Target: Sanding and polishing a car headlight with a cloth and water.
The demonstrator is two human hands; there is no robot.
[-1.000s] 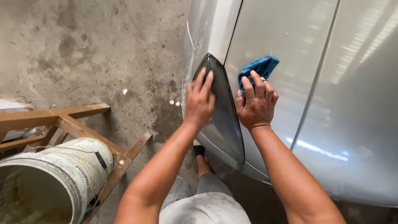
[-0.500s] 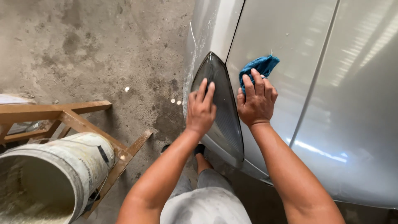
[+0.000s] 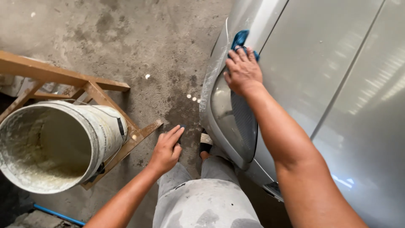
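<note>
Bright, even daylight. Soft glare streaks run across the silver car panel [image 3: 337, 84]. Shadows on the concrete floor [image 3: 139, 46] are faint. Focus is sharp, with wide-angle bending at the edges.

Blue cloth [image 3: 241, 39] bunched under right hand [image 3: 242, 71], pressed on silver car panel [image 3: 320, 76]

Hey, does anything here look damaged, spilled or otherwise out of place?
The white bucket lies tipped on its side against the wooden frame, its inside caked with dried residue. The concrete floor is blotched with dark stains. The right hand presses a blue cloth on the silver car; no damage shows there.
</note>
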